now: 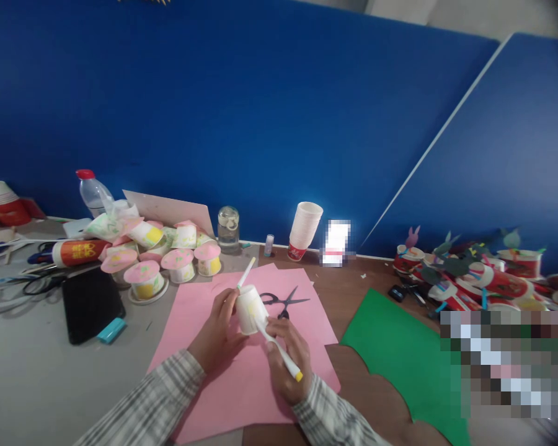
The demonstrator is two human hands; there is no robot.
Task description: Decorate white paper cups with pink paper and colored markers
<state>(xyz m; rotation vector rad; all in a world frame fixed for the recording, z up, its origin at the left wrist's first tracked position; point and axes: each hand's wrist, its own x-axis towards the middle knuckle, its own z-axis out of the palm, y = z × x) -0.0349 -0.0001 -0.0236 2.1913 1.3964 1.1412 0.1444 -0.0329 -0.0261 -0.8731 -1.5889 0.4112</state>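
White cup [250, 313] gripped, yellow-ended marker [288, 362] at its side

The cup is just below the middle of the frame, tilted, above the pink paper [214, 390]. It looks like thin paper: probably light, fairly stiff along its rim, easily dented in the wall, and not very slippery. A gentle hold around the side, near rim or base, should suit it best.

The left hand [221, 325] curls around the cup from its left, fingers behind the wall and thumb near the lower end, opened only as wide as the cup. A slim pen [245, 274] juts up beside those fingers; exactly how it is held is hidden. The right hand [289, 356] pinches the marker between thumb and fingertips, its front end at the cup wall; whether the tip touches, I cannot tell.

Just right of the cup, open scissors [286, 302] lie on the pink paper. Farther out, pink-topped cups [144, 279] crowd the left, stacked cups [304, 226] lean at upper centre, and green paper [400, 353] spreads at lower right.
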